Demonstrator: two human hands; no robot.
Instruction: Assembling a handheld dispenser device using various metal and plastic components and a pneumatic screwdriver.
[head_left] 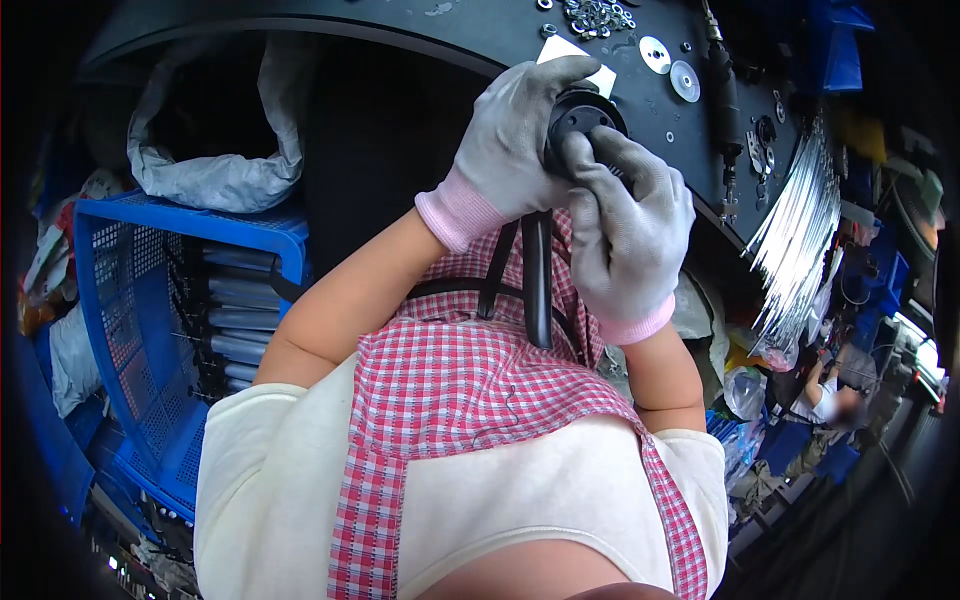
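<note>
Both of my hands wear grey-white gloves with pink cuffs and meet at the table's front edge. My left hand (520, 125) is wrapped round a round black part with holes in its face (580, 120). From below this part a black tube (538, 280) hangs down in front of the apron; whether the two are joined is hidden by my hands. My right hand (632, 215) has its fingers bent, with the tips pressed against the face of the black part. Anything small between those fingertips cannot be made out.
On the dark table (450, 25) lie a heap of nuts (598, 16), two discs (685, 81), a white card (562, 48) and a black power screwdriver (722, 95). Thin metal rods (800, 230) are bundled at right. A blue crate (130, 330) with grey tubes stands left. Another person (825, 395) is far right.
</note>
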